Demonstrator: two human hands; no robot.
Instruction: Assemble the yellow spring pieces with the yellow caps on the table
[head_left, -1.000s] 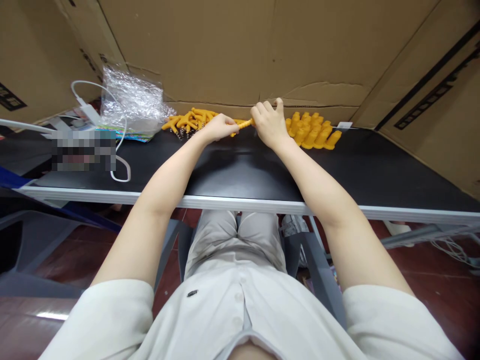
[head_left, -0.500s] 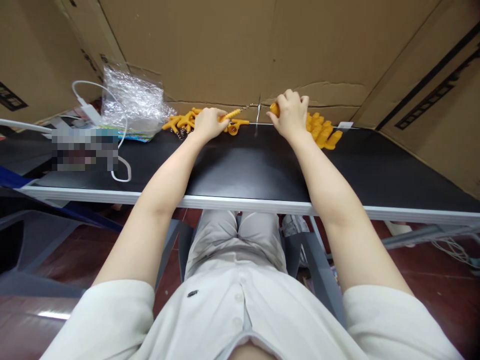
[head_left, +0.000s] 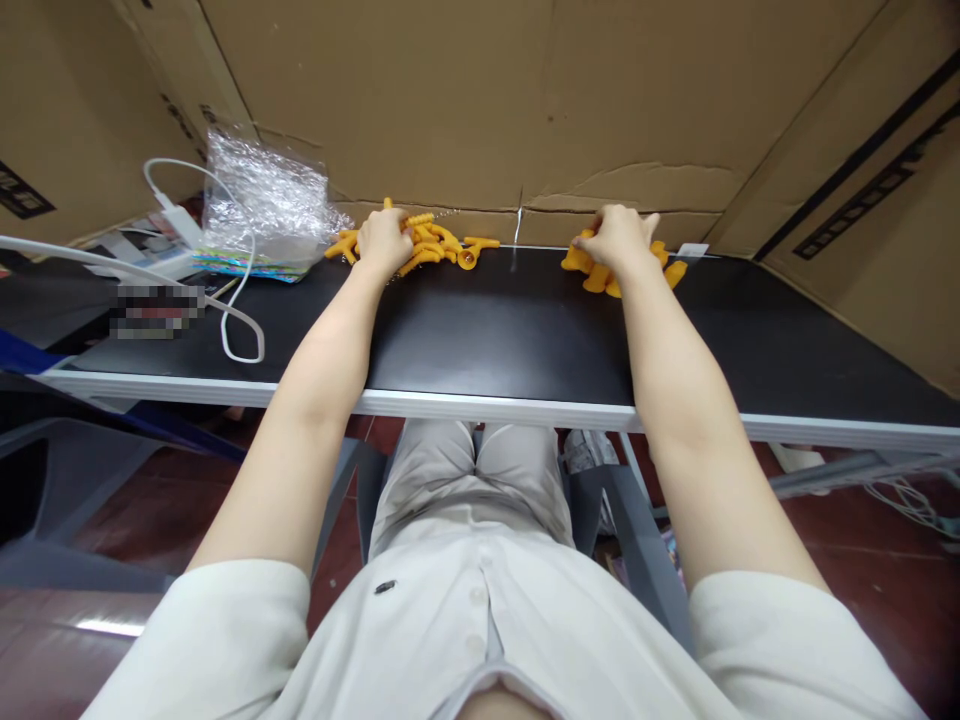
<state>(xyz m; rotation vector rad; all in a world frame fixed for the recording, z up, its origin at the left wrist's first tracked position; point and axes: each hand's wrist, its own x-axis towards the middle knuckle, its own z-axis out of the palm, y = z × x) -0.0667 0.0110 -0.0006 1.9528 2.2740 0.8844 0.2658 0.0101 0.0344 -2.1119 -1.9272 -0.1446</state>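
Observation:
My left hand (head_left: 384, 242) is closed around a yellow corkscrew (head_left: 420, 219), its thin metal spiral pointing right. Beneath and beside that hand lies a heap of yellow corkscrews (head_left: 435, 247), some with metal spirals showing. A yellow piece with a round ring end (head_left: 469, 258) rests just right of the heap. My right hand (head_left: 621, 240) is over a group of yellow caps (head_left: 598, 279), thumb and fingers bent around the top of one cap (head_left: 587, 235). The hand partly hides the group, and its little finger sticks out to the right.
Clear plastic wrap (head_left: 262, 200) lies on coloured sheets at the left, beside a white cable (head_left: 247, 325) and a blurred-out patch. Cardboard walls (head_left: 551, 120) stand along the back and sides. The black table (head_left: 495, 330) ends in a pale metal front edge (head_left: 495, 407).
My left hand has moved left over the heap with the corkscrew. My right hand has shifted right and down onto the caps, from where it held a yellow cap near the cardboard gap.

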